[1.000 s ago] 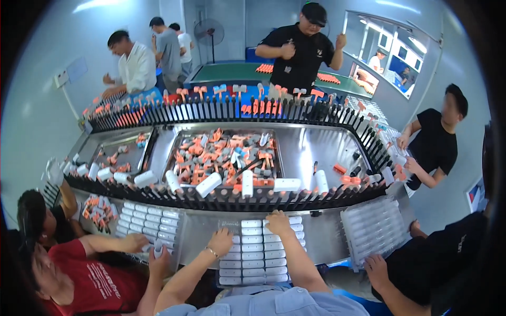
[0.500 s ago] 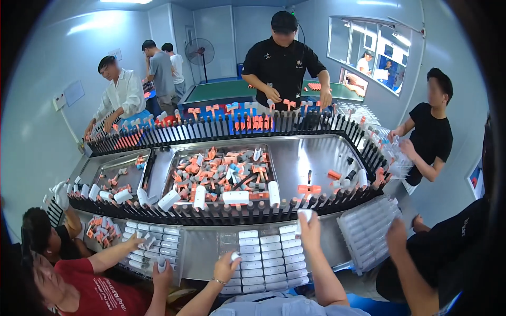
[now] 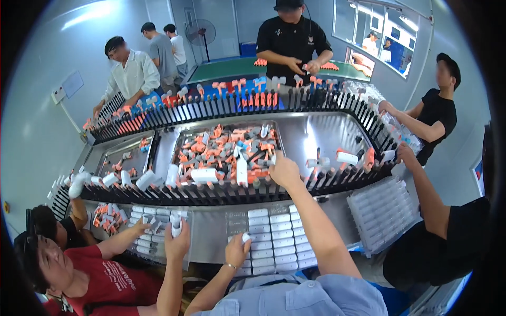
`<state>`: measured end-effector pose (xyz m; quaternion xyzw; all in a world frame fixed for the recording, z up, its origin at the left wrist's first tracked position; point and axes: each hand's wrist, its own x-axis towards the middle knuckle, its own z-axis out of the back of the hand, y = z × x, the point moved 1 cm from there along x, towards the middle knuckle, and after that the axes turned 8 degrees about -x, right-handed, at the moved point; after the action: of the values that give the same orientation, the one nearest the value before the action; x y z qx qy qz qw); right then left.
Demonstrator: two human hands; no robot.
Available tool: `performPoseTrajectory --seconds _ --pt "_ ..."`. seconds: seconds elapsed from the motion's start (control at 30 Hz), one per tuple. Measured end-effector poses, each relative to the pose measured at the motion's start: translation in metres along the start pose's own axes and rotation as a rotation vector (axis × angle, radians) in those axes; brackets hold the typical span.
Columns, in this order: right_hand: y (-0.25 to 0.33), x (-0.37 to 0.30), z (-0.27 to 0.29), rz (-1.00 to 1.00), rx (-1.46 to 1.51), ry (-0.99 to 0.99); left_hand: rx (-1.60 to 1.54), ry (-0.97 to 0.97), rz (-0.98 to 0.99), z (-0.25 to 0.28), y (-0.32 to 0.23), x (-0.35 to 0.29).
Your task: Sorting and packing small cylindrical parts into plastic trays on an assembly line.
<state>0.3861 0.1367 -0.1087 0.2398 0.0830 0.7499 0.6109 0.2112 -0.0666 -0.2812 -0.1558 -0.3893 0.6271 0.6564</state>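
Observation:
My left hand (image 3: 237,252) is closed around a small white rounded casing (image 3: 246,238), at the left edge of a clear tray filled with rows of white casings (image 3: 261,233). My right arm stretches forward over the near row of black pegs. At the pegs' tops, beside the pile of parts, my right hand (image 3: 284,170) has its fingers curled. Whatever lies between them is mostly hidden. Just left of that hand an upright white casing (image 3: 241,171) sits on the pegs, with a wide white casing (image 3: 204,175) further left.
A metal tray (image 3: 283,141) heaped with orange, grey and white parts lies inside the peg loop. Stacked clear trays (image 3: 382,210) stand at right. A co-worker in red (image 3: 113,276) handles white and grey parts at left. Another person's arm (image 3: 429,184) reaches to the pegs at right.
My right hand has moved forward from the tray to the pegs; the white casing it held no longer shows in it. Casings on the near pegs have shifted left. My left hand keeps its casing.

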Motion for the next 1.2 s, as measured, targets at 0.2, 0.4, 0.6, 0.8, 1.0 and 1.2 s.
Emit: performPoseTrajectory --seconds 0.2,0.4,0.6,0.8,1.0,1.2 --pt "-0.027 -0.082 -0.017 0.148 0.487 -0.152 -0.004 -0.095 0.021 0.002 0.012 0.000" --pt "-0.134 -0.117 -0.093 0.100 0.056 0.021 0.001 -0.072 -0.019 0.003 0.011 0.003" --pt "-0.132 -0.101 -0.109 0.068 -0.373 0.250 0.054 -0.045 -0.088 0.003 0.024 0.012" --pt "-0.133 -0.100 -0.101 0.225 -0.310 0.119 -0.193 0.078 -0.112 0.016 -0.042 0.045" --pt "-0.121 -0.123 -0.066 -0.196 0.324 -0.088 -0.342 -0.029 -0.330 0.026 -0.167 0.135" --pt "-0.138 -0.167 -0.089 -0.227 0.374 0.042 -0.211 -0.092 -0.259 -0.014 -0.137 0.195"
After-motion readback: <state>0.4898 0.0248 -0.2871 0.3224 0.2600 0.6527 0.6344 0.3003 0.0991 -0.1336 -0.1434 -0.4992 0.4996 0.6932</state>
